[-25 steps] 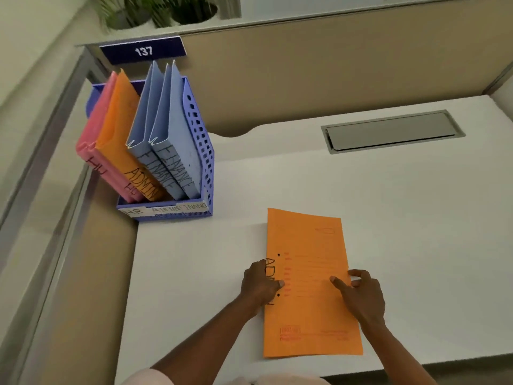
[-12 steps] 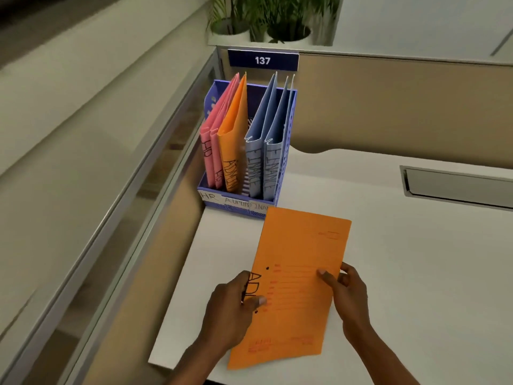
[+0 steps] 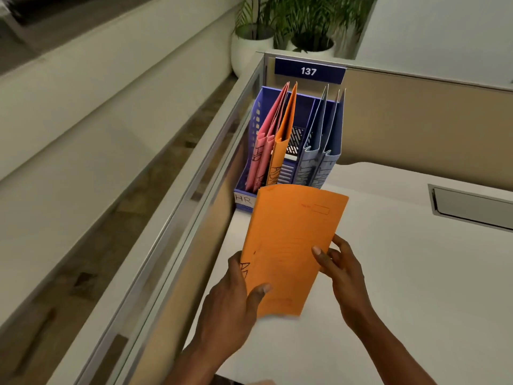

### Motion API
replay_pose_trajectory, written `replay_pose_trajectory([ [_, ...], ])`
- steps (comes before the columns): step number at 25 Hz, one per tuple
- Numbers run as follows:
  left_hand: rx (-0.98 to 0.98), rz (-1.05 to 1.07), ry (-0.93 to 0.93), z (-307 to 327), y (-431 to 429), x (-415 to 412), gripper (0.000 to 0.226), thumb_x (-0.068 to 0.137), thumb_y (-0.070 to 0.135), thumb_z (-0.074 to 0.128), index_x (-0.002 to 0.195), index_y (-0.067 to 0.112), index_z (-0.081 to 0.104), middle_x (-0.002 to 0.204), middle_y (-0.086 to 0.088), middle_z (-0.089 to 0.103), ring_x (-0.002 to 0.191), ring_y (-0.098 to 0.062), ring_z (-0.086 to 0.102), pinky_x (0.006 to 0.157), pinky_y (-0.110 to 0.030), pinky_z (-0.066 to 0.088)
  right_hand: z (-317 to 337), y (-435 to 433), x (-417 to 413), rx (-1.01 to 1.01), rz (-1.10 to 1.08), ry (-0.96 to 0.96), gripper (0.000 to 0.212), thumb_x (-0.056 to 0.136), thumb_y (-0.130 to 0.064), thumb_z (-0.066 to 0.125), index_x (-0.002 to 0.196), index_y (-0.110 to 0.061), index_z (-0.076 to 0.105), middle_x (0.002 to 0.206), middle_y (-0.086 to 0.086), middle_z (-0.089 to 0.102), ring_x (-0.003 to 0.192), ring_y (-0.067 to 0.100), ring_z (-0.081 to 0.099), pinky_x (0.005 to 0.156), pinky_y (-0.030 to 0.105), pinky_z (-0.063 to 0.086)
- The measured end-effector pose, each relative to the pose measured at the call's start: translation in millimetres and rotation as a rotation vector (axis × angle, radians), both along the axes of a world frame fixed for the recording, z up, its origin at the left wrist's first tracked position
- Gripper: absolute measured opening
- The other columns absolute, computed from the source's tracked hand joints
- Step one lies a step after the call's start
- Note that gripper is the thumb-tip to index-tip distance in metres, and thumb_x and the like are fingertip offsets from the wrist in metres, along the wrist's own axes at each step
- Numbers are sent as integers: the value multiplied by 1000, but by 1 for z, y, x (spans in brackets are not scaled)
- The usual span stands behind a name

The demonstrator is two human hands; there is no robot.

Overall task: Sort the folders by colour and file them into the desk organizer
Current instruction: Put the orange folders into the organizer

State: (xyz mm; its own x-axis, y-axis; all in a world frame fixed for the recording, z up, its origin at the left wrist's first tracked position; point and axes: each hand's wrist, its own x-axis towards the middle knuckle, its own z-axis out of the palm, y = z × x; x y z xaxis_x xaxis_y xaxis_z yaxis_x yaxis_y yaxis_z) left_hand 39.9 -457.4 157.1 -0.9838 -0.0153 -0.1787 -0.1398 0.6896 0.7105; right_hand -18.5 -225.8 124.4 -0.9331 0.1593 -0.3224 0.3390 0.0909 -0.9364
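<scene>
Loose orange folder (image 3: 291, 245) is held up off the white counter (image 3: 402, 287), marked "AD…" near its left edge. Left hand (image 3: 233, 301) has its grip clamped on the near left edge, thumb on the cover. Right hand (image 3: 341, 270) pinches the right edge, thumb on top, other fingers curled behind. The folder's long axis runs near to far, with the far end leaning a little right. The blue desk organizer (image 3: 256, 118) stands straight beyond that far edge, in the counter's far left corner. It holds pink folders (image 3: 265, 145) in the left bay, one filed orange folder (image 3: 286, 126) in the middle and pale blue folders (image 3: 322, 134) on the right. The open gap lies just right of the filed orange one, and is probably the target. The left hand sits more on the organizer's side. A second ago the folder lay flat on the counter; half a second ago it was tilted up, short of the organizer. Now its far edge overlaps the front label strip, leaving only "HR" readable.
</scene>
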Motion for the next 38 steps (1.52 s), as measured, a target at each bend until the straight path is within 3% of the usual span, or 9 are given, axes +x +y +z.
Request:
replay_pose_trajectory([
  [6,179,307,141,10,-27,-1,46,85,53,75,116,34,46,107,18,70,93,-3,69,74,-35,58,29,-28,-12,-60,-72,94,63,80,-69,68,135,-38,60,127,-10,74,118,15,71,107,53,56],
  [12,143,409,431,23,-24,4,42,86,34,85,109,24,51,73,9,63,73,-5,64,54,-11,42,75,-48,-27,56,-3,177,102,65,-86,67,148,-29,51,144,-10,64,128,13,64,112,48,54],
  [17,198,466,672,51,-12,-3,50,97,57,54,125,15,50,81,5,63,62,1,55,63,1,43,145,-56,-77,193,170,344,103,71,-84,57,154,-24,52,146,-7,64,128,13,64,100,28,58],
  [21,124,354,693,59,-3,-19,56,105,59,36,126,9,50,100,-20,72,81,-30,69,67,-35,59,190,-58,-133,99,287,400,87,82,-76,59,148,-19,52,138,4,66,126,24,68,95,52,63],
  [25,116,263,585,58,7,-40,60,106,55,34,117,2,60,96,-13,68,76,-25,65,68,-13,42,222,-55,-175,65,329,314,85,82,-82,48,134,-16,60,132,12,68,119,30,71,82,47,68],
  [30,72,207,528,42,19,-73,46,108,41,45,130,3,61,118,-13,70,99,-29,71,77,-42,63,230,-51,-206,120,322,307,87,78,-84,52,128,-14,62,126,14,69,115,28,71,83,53,67],
  [32,63,180,514,37,22,-88,46,107,41,49,128,3,61,118,-13,71,98,-28,71,77,-40,63,232,-50,-218,166,322,305,86,70,-87,58,119,-17,64,127,15,69,114,28,71,82,52,67],
  [35,35,136,496,29,24,-118,41,101,41,53,116,4,65,104,-12,73,85,-27,71,69,-32,56,230,-47,-239,212,351,325,57,79,-76,69,103,-24,67,125,10,70,118,30,69,86,56,66],
  [38,-67,66,487,28,25,-150,40,100,39,60,114,2,68,95,-9,74,74,-21,66,64,-30,54,229,-41,-260,208,324,349,74,68,-79,74,110,-19,68,124,8,71,117,27,71,83,53,67],
])
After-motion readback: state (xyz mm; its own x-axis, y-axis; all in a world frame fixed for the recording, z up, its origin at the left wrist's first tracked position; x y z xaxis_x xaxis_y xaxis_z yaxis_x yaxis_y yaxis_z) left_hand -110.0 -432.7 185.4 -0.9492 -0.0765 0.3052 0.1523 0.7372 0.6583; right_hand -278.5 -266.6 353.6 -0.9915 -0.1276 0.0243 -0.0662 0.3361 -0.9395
